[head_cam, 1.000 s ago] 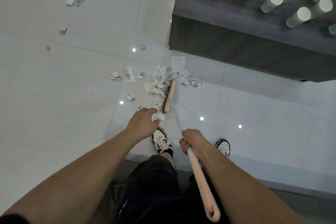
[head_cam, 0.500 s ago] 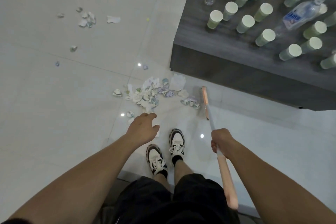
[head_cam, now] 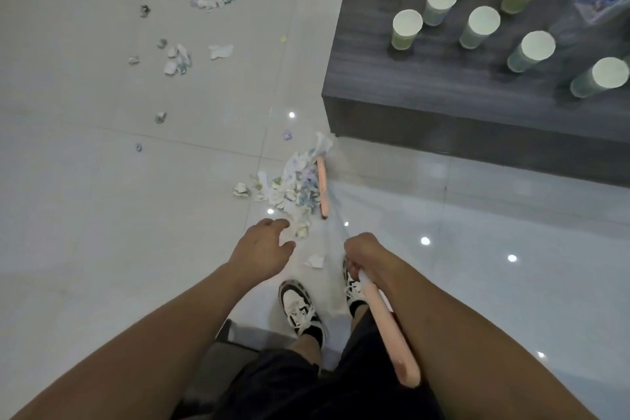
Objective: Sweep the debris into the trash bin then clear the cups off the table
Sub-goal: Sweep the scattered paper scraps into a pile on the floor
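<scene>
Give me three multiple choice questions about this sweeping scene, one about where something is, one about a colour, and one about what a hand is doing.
1. Where is the broom head?
A. On the table
B. On the floor, against the right side of the nearest debris pile
C. Beside the far debris

2. What colour is the broom handle?
A. Blue
B. Black
C. Pink

3. What is the left hand doing?
A. Held open, holding nothing
B. Gripping the broom
C. Holding a cup

Answers:
1 B, its pink bar lies on the tiles next to the scraps, near the table corner.
2 C, the grip below the right hand is pale pink.
3 A, its fingers are spread over the floor and only the right hand holds the broom.
</scene>
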A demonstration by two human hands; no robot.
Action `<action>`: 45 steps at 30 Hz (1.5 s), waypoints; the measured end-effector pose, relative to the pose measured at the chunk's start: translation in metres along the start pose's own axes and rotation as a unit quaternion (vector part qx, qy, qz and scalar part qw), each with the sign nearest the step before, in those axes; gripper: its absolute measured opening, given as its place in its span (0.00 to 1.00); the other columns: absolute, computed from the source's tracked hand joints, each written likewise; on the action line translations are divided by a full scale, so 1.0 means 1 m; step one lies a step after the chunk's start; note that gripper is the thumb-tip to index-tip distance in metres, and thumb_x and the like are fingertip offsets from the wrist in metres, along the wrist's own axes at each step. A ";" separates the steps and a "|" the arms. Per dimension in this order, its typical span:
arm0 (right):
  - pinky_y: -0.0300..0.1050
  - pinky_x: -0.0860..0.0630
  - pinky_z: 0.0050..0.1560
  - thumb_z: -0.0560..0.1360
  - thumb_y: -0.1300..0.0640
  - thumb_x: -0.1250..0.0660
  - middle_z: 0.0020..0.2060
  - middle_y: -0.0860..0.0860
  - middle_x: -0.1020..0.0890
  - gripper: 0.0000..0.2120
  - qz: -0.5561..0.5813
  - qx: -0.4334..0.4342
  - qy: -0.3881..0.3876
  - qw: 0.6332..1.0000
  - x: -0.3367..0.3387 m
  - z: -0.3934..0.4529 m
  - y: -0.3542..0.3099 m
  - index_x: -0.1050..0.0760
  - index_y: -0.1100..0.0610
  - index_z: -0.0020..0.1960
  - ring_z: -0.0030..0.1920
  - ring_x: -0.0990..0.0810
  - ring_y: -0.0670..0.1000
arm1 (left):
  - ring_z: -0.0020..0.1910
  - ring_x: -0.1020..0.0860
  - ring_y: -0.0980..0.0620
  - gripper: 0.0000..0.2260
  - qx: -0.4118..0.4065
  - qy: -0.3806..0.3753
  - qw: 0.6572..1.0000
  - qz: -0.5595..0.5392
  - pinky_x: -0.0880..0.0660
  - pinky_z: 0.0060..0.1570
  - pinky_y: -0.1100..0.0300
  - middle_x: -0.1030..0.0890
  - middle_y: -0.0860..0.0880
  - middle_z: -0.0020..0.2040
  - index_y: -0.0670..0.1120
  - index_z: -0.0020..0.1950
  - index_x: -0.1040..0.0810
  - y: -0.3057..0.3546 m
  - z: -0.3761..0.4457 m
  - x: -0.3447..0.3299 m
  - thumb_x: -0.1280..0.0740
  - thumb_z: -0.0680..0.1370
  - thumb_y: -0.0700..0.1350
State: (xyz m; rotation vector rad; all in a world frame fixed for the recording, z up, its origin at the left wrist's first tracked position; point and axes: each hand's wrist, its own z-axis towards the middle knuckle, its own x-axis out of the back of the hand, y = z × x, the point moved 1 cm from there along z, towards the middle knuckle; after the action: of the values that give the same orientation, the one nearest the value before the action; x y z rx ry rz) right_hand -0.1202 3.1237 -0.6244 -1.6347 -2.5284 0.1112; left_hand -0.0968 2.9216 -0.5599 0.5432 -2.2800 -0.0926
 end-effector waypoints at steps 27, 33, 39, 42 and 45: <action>0.41 0.29 0.22 0.79 0.66 0.42 0.33 0.58 0.23 0.07 0.246 -0.140 0.227 0.932 -0.096 -0.083 0.271 0.26 0.65 0.50 0.26 0.23 0.55 | 0.66 0.29 0.45 0.22 -0.363 -0.159 0.870 0.293 0.32 0.63 0.54 0.29 0.46 0.70 0.50 0.72 0.31 0.049 -0.032 -0.066 0.37 0.79 0.53; 0.47 0.25 0.28 0.77 0.67 0.39 0.38 0.63 0.21 0.11 0.411 -0.194 0.238 0.858 -0.115 -0.055 0.342 0.26 0.70 0.57 0.30 0.23 0.59 | 0.61 0.25 0.47 0.22 -0.367 -0.179 0.855 0.321 0.31 0.58 0.57 0.28 0.46 0.68 0.50 0.72 0.30 0.036 -0.053 -0.107 0.37 0.78 0.53; 0.45 0.30 0.26 0.76 0.70 0.43 0.34 0.61 0.25 0.13 0.496 -0.175 0.199 0.827 -0.169 -0.045 0.328 0.28 0.71 0.59 0.26 0.28 0.55 | 0.66 0.29 0.47 0.22 -0.364 -0.180 0.843 0.352 0.33 0.60 0.56 0.28 0.46 0.68 0.50 0.72 0.30 0.016 -0.060 -0.117 0.37 0.79 0.52; 0.47 0.26 0.30 0.76 0.70 0.41 0.33 0.59 0.25 0.13 0.511 -0.157 0.165 0.829 -0.191 -0.040 0.298 0.27 0.71 0.59 0.29 0.26 0.56 | 0.66 0.29 0.47 0.21 -0.362 -0.172 0.842 0.362 0.33 0.61 0.56 0.28 0.46 0.68 0.50 0.72 0.30 0.005 -0.058 -0.103 0.37 0.79 0.52; 0.44 0.28 0.26 0.77 0.69 0.43 0.35 0.61 0.24 0.11 0.516 -0.152 0.166 0.827 -0.211 -0.033 0.261 0.27 0.67 0.56 0.26 0.27 0.56 | 0.66 0.30 0.47 0.21 -0.363 -0.152 0.852 0.345 0.34 0.61 0.57 0.27 0.46 0.68 0.50 0.71 0.30 -0.008 -0.047 -0.079 0.37 0.79 0.52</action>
State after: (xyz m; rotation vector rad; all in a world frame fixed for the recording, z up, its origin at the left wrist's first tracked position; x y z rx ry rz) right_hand 0.2060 3.0382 -0.6400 -2.6608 -1.2120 -0.4574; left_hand -0.0122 2.9517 -0.5823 -0.7328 -2.3617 -0.6832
